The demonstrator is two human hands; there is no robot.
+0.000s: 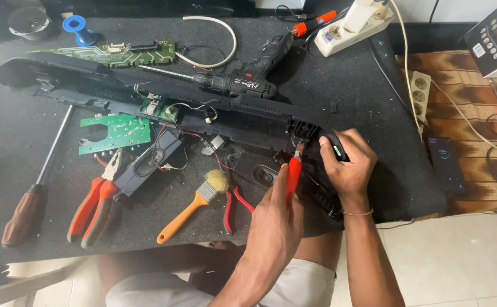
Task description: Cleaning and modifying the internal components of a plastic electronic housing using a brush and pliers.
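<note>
Red-handled screwdriver — gripped upright with a slight tilt, its tip set against the right end of the long black plastic housing. The housing lies diagonally across the dark table, open side up, from upper left to lower right, with wiring and small green boards exposed — its right end is held down.

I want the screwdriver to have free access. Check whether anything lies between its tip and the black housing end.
Nothing visible does. The left hand holds the red-handled screwdriver with its tip right at the end of the black housing. The right hand grips that end from the side, beside the tip rather than across it.
</note>
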